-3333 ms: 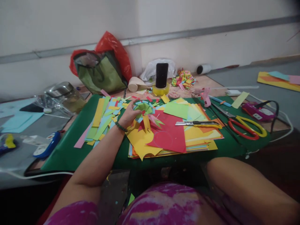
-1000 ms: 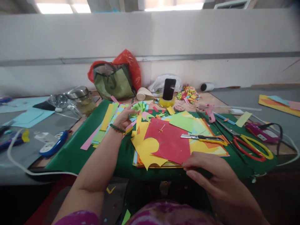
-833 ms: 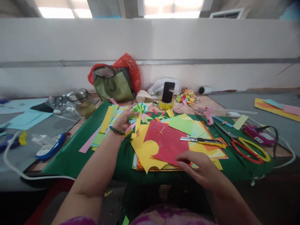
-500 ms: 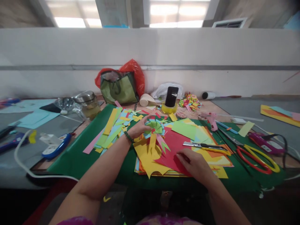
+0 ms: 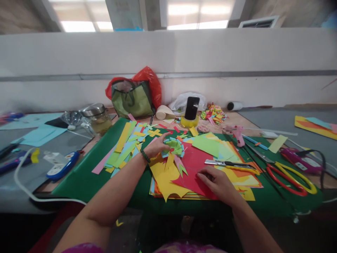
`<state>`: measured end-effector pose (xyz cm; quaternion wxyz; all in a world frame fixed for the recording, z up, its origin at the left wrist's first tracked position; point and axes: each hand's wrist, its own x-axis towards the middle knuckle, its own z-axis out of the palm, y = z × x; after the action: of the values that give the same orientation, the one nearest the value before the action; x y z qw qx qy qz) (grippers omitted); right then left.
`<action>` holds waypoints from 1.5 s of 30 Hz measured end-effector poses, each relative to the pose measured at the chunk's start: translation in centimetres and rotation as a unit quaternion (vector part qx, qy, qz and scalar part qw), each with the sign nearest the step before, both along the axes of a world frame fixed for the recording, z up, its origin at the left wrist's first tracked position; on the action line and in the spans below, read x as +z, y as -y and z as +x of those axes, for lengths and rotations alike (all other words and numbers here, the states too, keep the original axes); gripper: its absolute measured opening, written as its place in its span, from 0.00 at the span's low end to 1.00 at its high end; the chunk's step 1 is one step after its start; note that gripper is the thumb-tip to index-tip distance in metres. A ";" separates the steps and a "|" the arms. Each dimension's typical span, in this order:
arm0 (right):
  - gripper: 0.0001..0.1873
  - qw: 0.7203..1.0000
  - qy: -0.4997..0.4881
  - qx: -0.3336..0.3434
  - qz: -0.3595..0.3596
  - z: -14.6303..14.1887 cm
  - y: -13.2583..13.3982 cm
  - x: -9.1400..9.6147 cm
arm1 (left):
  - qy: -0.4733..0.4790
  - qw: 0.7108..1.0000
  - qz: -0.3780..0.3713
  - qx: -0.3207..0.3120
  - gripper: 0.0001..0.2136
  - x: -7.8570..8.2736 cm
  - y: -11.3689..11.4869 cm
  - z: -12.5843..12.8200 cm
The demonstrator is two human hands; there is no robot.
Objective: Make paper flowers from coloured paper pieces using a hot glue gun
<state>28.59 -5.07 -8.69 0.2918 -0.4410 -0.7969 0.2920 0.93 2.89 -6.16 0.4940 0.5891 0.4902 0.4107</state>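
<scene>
My left hand, with a green bead bracelet on the wrist, holds a green and blue paper flower above the stack of coloured paper. My right hand rests with fingers down on the red sheet on top of that stack, near its front edge. A yellow cut sheet lies just left of the red one. A utility knife lies on the paper right of my right hand.
A green mat covers the table. Coloured paper strips lie left of my left hand. Red and yellow scissors, a pink glue gun, a phone on a tape roll, a glass jar and a red bag stand around.
My right hand came up from my lap onto the red sheet. My left hand brought the paper flower from the far strips toward the stack's middle. The view tilted upward.
</scene>
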 end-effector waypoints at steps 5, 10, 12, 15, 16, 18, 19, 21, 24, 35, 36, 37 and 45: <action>0.17 1.000 -0.016 -0.002 -0.008 0.0 -0.1 0.0 | -0.070 0.997 -0.010 0.011 0.40 0.5 0.3 0.1; 0.17 1.000 -0.016 0.004 -0.018 0.1 -0.2 0.0 | -0.112 0.994 -0.007 0.019 0.30 1.3 0.6 -0.4; 0.17 1.000 -0.015 0.007 -0.023 0.1 -0.2 0.0 | -0.122 0.992 0.004 0.038 0.27 1.4 0.6 -0.6; 0.18 0.999 -0.017 0.009 -0.033 0.1 -0.2 0.0 | -0.122 0.987 0.048 0.093 0.21 1.8 0.4 -0.8; 0.18 0.999 -0.018 0.009 -0.036 0.1 -0.2 0.0 | -0.116 0.984 0.067 0.115 0.18 2.0 0.2 -1.0; 0.18 0.999 -0.023 0.006 -0.038 0.1 -0.2 -0.1 | -0.094 0.976 0.105 0.165 0.17 2.5 -0.1 -1.5; 0.18 0.999 -0.024 0.004 -0.038 0.1 -0.2 -0.1 | -0.077 0.970 0.123 0.194 0.18 2.8 -0.3 -1.9; 0.18 0.999 -0.026 0.000 -0.036 0.1 -0.2 -0.1 | -0.032 0.954 0.151 0.255 0.19 3.3 -0.6 -2.8; 0.19 0.999 -0.029 0.006 -0.040 0.1 -0.1 0.0 | 0.047 0.925 0.171 0.337 0.21 3.8 -0.9 -4.5; 0.18 1.000 -0.005 0.008 -0.020 0.3 0.2 0.1 | 0.180 0.853 0.210 0.443 0.19 3.5 -1.9 -8.2; 0.18 1.000 -0.005 0.006 -0.018 0.4 0.3 0.1 | 0.183 0.848 0.214 0.448 0.19 3.5 -1.9 -8.5; 0.18 1.000 -0.005 0.005 -0.016 0.4 0.3 0.1 | 0.186 0.844 0.218 0.453 0.18 3.6 -1.9 -8.9; 0.19 1.000 -0.008 0.009 -0.004 0.5 0.4 0.2 | 0.190 0.823 0.247 0.475 0.17 4.1 -1.6 -9.9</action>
<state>29.12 -5.46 -8.52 0.2939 -0.4330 -0.7973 0.3009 -8.94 4.45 -2.06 0.1587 0.2959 0.4878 0.8058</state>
